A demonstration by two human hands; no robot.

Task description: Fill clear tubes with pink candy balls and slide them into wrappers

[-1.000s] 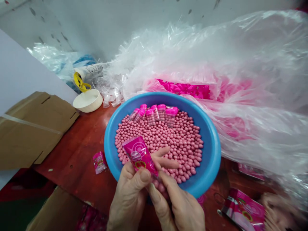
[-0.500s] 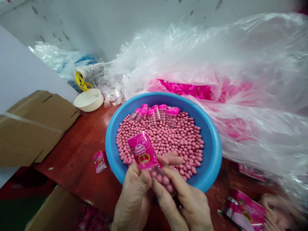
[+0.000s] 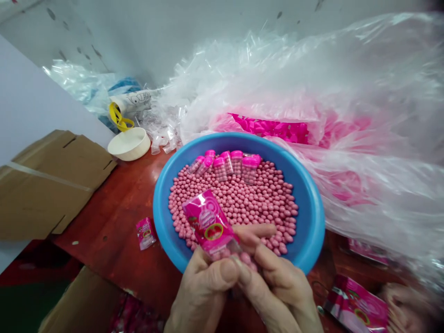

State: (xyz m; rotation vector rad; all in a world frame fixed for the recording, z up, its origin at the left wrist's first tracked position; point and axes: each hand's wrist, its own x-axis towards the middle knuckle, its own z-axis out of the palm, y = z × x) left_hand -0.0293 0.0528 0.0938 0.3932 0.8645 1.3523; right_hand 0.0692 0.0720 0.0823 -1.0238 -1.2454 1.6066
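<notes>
Big blue plastic basin (image 3: pixel 312 222) on a red wooden table (image 3: pixel 104 208), both hands working at its 6 o'clock rim

Clear plastic sheeting (image 3: pixel 364 194) crowds in from 12 to 4 o'clock. The left hand (image 3: pixel 203 291) and right hand (image 3: pixel 277 277) are closed in a narrow pinch around a pink foil sachet (image 3: pixel 210 222), with pink candy balls (image 3: pixel 263 203) bunched just below it.

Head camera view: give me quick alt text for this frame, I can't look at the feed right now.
The left hand and right hand pinch a pink foil sachet over a blue plastic basin filled with pink round candies. Clear pink-capped tubes lie on the candies at the far side, and clear plastic sheeting heaps behind and to the right.
</notes>
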